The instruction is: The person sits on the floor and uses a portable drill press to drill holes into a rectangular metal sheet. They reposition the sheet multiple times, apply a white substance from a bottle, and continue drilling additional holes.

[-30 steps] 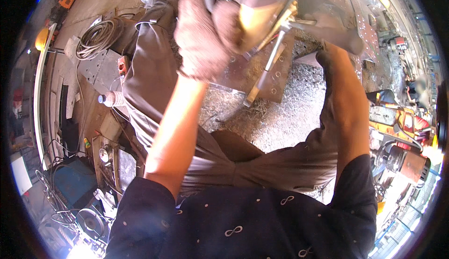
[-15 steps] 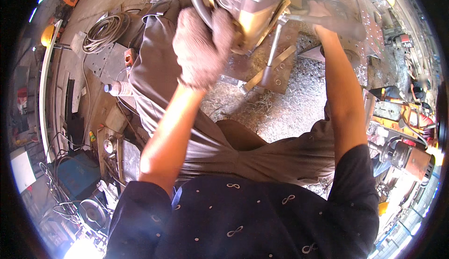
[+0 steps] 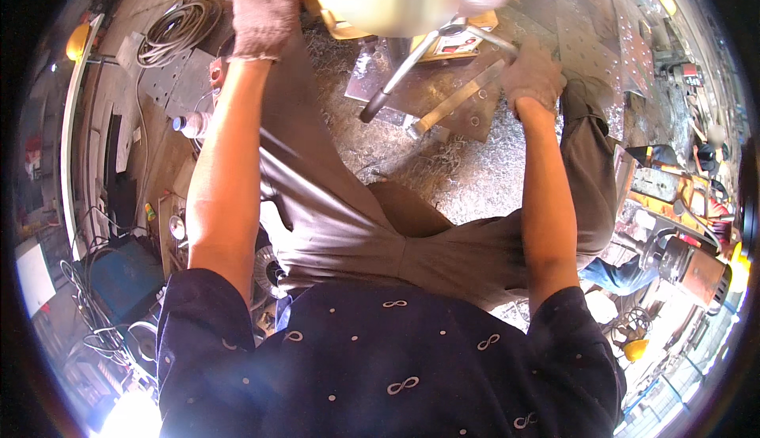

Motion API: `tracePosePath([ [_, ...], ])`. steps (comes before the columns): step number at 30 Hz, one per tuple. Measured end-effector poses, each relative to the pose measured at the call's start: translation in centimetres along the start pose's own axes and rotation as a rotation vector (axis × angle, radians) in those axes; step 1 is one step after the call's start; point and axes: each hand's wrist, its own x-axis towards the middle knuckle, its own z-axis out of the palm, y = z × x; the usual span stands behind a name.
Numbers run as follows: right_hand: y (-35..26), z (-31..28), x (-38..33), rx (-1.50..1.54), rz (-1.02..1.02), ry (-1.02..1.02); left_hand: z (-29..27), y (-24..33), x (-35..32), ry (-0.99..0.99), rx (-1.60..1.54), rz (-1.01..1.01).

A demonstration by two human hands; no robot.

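Observation:
A yellow magnetic drill (image 3: 340, 26) stands at the upper edge, partly cut off and washed out by glare. My left hand (image 3: 267, 18), in a brown knit glove, is closed at its left side; the fingertips run out of the picture. From its hub spread metal feed-handle spokes (image 3: 412, 64), one with a black grip pointing toward me. My gloved right hand (image 3: 534, 74) is closed around the spoke on the right. Below lies a steel plate (image 3: 483, 117) with drilled holes, a flat tan strip (image 3: 455, 104) across it.
Bright metal shavings (image 3: 491, 169) cover the floor between my legs. At left are a coiled cable (image 3: 178, 34), a plastic bottle (image 3: 190, 125) and a blue box (image 3: 131, 284) among wires. Another power tool (image 3: 689, 268) lies at right.
The drill has shifted left and turned, and my left hand has moved left and up with it. My right hand has come lower and nearer, and the spokes have swung round.

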Motion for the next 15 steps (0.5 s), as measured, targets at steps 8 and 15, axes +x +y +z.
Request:
tracePosePath([
  [8,5.2,6.0,14.4,0.079,-0.258,0.071,3.3,9.6,-10.3,0.151,0.01,0.203],
  [15,1.4,5.5,10.3,0.099,-0.15,0.2,0.8,6.9,-7.9,0.11,-0.056,0.175],
])
